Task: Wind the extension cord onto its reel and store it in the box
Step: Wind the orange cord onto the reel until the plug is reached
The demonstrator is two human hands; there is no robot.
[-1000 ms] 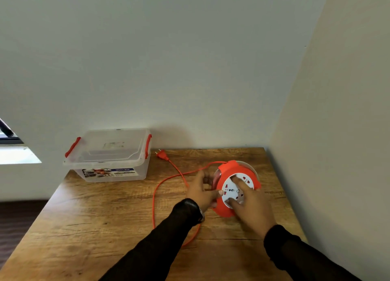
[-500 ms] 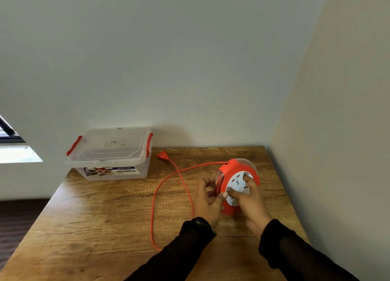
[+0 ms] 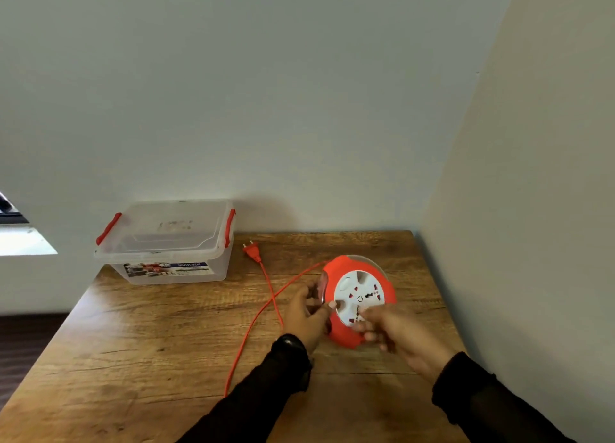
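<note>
A person's left hand [image 3: 307, 313] grips the left rim of an orange cord reel [image 3: 357, 301], thumb pressed on its front edge and fingers curled behind it. The right hand [image 3: 396, 334], blurred, closes its fingertips on the lower part of the reel's white socket face, at about 6 o'clock on the disc. Both arms wear black sleeves [image 3: 286, 372]. The reel stands tilted on its edge on a wooden desk [image 3: 149, 359], near the desk's right side. From the reel's 10 o'clock the orange extension cord [image 3: 253, 322] runs out loose across the desk, looping toward the near edge and crossing itself before ending in a two-pin plug [image 3: 252, 250] at the reel's 10 o'clock, near the wall. Farther out at 10 o'clock, just beside the plug, a clear lidded box [image 3: 166, 243] with red latches sits at the desk's back-left corner.
</note>
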